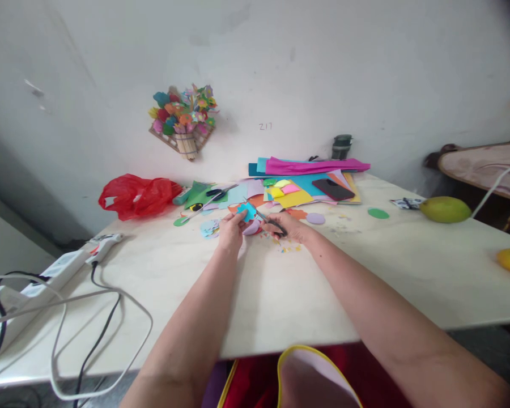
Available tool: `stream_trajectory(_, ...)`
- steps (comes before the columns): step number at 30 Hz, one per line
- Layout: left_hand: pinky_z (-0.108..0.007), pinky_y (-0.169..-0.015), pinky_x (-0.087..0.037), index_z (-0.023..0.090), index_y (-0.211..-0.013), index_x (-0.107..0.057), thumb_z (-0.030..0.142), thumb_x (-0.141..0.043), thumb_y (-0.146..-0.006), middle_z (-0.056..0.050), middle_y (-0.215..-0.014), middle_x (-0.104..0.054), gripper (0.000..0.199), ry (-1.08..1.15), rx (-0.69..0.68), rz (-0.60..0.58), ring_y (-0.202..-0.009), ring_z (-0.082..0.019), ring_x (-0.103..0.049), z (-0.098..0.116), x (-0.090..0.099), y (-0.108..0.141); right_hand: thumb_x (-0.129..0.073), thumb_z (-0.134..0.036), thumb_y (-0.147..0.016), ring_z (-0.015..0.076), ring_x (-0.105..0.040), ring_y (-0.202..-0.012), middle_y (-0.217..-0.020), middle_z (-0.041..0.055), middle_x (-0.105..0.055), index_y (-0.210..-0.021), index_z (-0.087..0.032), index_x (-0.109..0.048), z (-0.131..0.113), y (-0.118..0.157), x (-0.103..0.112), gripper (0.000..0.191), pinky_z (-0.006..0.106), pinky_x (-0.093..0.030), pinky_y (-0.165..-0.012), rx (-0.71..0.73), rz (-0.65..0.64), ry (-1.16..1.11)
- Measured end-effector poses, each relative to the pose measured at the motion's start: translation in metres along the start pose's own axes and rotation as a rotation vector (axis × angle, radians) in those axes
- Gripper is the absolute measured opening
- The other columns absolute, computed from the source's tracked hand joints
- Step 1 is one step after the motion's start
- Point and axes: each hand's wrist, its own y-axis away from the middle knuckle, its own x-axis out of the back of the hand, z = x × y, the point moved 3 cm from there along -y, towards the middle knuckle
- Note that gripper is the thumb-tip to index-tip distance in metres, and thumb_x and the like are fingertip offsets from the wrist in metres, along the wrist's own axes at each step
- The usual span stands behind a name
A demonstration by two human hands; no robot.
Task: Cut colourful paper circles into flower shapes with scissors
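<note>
My left hand pinches a small blue paper piece with a scalloped edge. Closed around the dark handles of a pair of scissors, my right hand is just right of it. The scissor blades point up and left and meet the blue paper's right edge. Under and around the hands lie a lilac paper piece, orange paper pieces and tiny scraps. A stack of light blue cut pieces is left of my left hand.
Coloured sheets, a phone and magenta paper lie at the back. A red plastic bag and more scissors are left of them. A green mango sits right. A power strip with looping cables occupies the left side.
</note>
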Motion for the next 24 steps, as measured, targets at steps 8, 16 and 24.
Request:
stream_trajectory(8,-0.029,-0.071,-0.054,0.016,-0.059,-0.055,0.026,-0.088,-0.055,0.002,-0.056,-0.061,0.035,0.043,-0.05,0.104,-0.055,-0.011,-0.06,-0.009,-0.007,0.008,-0.08,-0.028,-0.069,0.006,-0.044,-0.037,-0.048,-0.0057,-0.053,-0.071,-0.016,-0.059,0.003,-0.001,-0.001,0.024,0.017,-0.03,-0.036,0.051,0.036,-0.03)
stream_trajectory(16,-0.027,-0.068,-0.052,0.017,-0.061,-0.055,0.027,-0.087,-0.053,0.003,-0.056,-0.061,0.035,0.09,-0.059,0.179,-0.054,-0.01,-0.058,-0.014,-0.012,0.014,-0.08,-0.037,-0.069,0.0068,-0.046,-0.039,-0.05,-0.0048,-0.054,-0.073,-0.017,-0.057,0.008,-0.003,-0.007,0.031,0.018,-0.022,-0.035,0.074,0.065,-0.059)
stream_trajectory(24,-0.026,-0.067,-0.051,0.018,-0.06,-0.056,0.027,-0.087,-0.053,0.003,-0.057,-0.061,0.033,0.057,-0.093,0.233,-0.055,-0.01,-0.057,-0.011,-0.008,0.011,-0.082,-0.051,-0.066,0.0094,-0.054,-0.046,-0.058,0.0011,-0.063,-0.069,-0.016,-0.059,0.007,-0.002,0.004,0.042,0.02,-0.026,-0.037,0.109,0.042,-0.06)
